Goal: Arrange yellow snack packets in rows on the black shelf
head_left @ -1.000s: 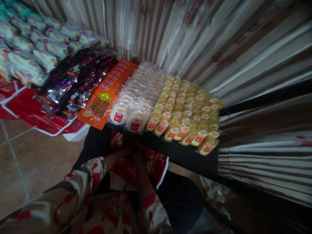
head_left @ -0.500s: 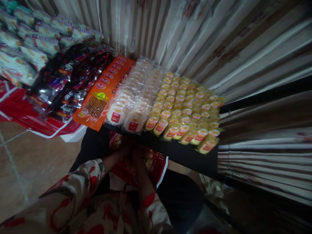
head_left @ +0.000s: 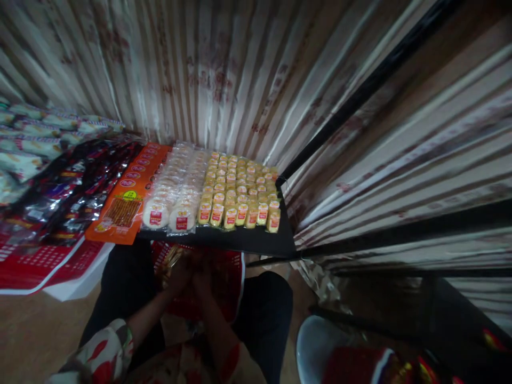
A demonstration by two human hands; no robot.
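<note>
Both my hands are down in a red basket [head_left: 228,277] on my lap, under the edge of a black board [head_left: 256,242]. My left hand [head_left: 178,274] and my right hand [head_left: 202,280] are close together in the dim basket, fingers curled around small packets I cannot make out. On the board lie rows of yellow snack packets [head_left: 240,192] and round white packets [head_left: 176,184] in clear wrap. An orange packet strip [head_left: 128,192] lies to their left.
Dark foil packets [head_left: 68,186] and white-green packets [head_left: 40,133] cover a red printed sheet [head_left: 36,264] on the left. A striped curtain [head_left: 224,74] hangs behind and to the right. A grey stool [head_left: 320,346] stands lower right.
The camera view has pulled back and swung to the right, so the board and packets look smaller. My hands stay together in the red basket.
</note>
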